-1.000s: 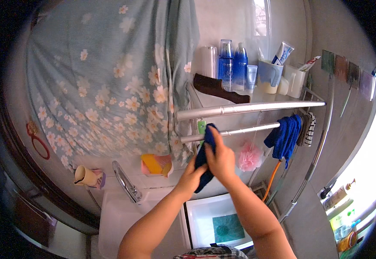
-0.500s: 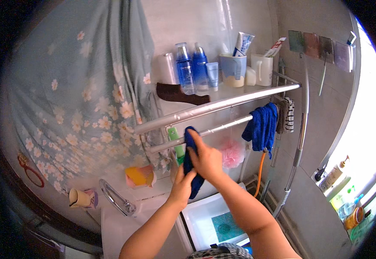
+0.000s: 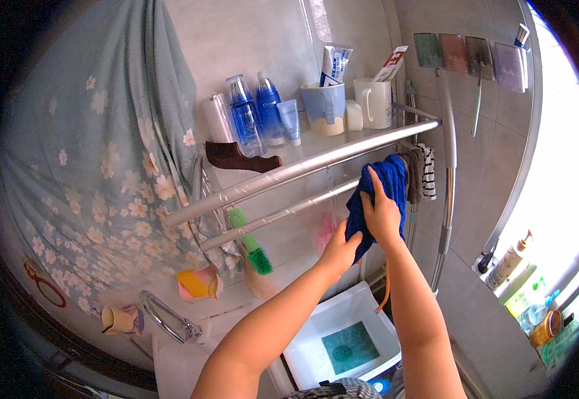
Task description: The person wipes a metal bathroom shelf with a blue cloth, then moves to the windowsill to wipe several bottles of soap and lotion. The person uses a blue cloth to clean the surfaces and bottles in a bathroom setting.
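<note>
A dark blue cloth [image 3: 392,174] hangs in folds over the right part of the lower bar [image 3: 296,211]. My right hand [image 3: 382,216] lies against its front, index finger stretched upward and the other fingers bent into the fabric. Just below and to the left, my left hand [image 3: 343,251] pinches the cloth's lower left edge between thumb and fingers. Where the held fabric ends and the hanging fabric begins, I cannot tell. Beside it on the bar hang a grey-brown cloth [image 3: 412,171] and a striped black-and-white one [image 3: 428,173].
Above, a shelf rail [image 3: 303,169] fronts blue bottles [image 3: 244,116], a brown comb [image 3: 241,158] and mugs [image 3: 372,103]. A green brush [image 3: 249,243] hangs left of my hands. Below are a faucet [image 3: 170,319] and a white basin [image 3: 386,326]; a flowered curtain [image 3: 103,133] hangs left.
Both hands have moved right with the folded blue cloth, from the middle of the lower bar to the hanging blue cloth. The view has shifted, and the green brush now shows fully.
</note>
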Motion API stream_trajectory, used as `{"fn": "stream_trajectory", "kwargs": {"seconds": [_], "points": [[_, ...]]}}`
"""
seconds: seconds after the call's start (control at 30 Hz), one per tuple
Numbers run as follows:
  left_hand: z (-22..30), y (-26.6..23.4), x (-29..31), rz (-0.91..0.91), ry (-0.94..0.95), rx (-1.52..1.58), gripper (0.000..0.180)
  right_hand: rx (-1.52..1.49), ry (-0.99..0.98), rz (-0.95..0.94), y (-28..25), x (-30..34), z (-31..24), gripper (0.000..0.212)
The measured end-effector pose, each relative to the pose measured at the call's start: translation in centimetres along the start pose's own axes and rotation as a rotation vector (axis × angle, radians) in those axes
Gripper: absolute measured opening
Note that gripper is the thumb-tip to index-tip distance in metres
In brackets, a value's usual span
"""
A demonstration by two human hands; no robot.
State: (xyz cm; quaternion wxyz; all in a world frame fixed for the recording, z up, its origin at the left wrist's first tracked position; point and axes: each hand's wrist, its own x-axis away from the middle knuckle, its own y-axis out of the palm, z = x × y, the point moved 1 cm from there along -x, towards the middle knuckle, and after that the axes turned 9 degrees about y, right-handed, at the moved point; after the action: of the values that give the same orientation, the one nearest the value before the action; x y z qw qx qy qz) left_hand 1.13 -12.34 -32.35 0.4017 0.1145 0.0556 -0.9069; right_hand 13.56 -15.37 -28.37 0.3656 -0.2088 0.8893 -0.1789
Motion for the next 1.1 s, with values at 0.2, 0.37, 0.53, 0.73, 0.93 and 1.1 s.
{"fn": "stream_trajectory", "kwargs": {"seconds": [0.2,0.37,0.53,0.73,0.93,1.1], "points": [[0.9,-3.4,3.5,0.013,-0.058,0.102,0.046,-0.061,-0.033,-0.002,1.7,2.7,-2.1,0.059],[1.5,-8.7,9.3,0.164,-0.063,0.138,0.046,-0.088,-0.073,-0.190,3.2,7.0,-8.2,0.063],[2.5,-12.5,14.2,0.317,-0.048,0.161,0.045,-0.131,-0.264,-0.208,5.8,10.7,-12.9,0.060],[3.3,-15.4,18.8,0.474,-0.020,0.201,0.044,-0.160,-0.368,-0.311,7.6,13.9,-17.6,0.060],[3.7,-14.7,18.7,0.511,-0.009,0.211,0.036,-0.128,-0.407,-0.278,7.6,14.1,-18.0,0.057],[3.4,-12.9,16.3,0.407,-0.050,0.216,0.036,-0.088,-0.354,-0.245,6.6,12.2,-15.8,0.058]]}}
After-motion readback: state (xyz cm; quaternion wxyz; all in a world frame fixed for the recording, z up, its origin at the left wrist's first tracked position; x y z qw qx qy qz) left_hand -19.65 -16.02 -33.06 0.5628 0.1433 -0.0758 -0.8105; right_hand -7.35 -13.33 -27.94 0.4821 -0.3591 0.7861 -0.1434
